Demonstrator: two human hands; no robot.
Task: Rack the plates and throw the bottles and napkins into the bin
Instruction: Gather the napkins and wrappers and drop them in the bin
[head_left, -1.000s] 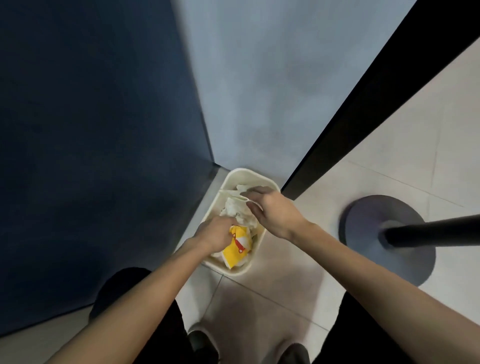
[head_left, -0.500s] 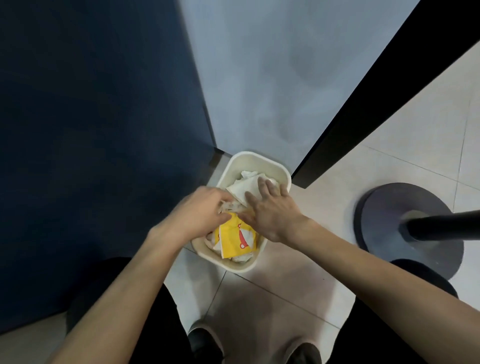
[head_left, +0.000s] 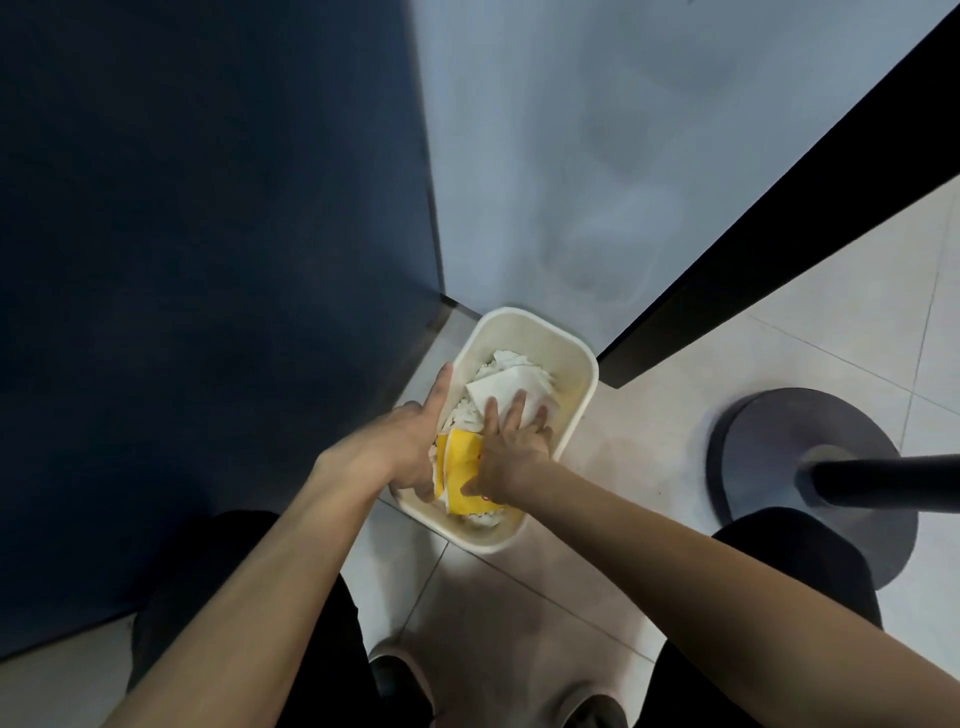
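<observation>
no readable text, yellow wrapper print illegible

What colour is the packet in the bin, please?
The packet is yellow, seen in the head view.

I see a bin of smooth cream plastic, matt in finish, on pale floor tiles that carry a soft gloss. Inside it, white napkins look like soft, crumpled paper, rough at the edges. The yellow packet on their near side looks smoother, slick paper or film, I cannot tell which. Left, the dark blue wall is matt. The pale panel beyond the bin is smooth with a faint sheen. Right, the stand's round base looks matt grey.
</observation>
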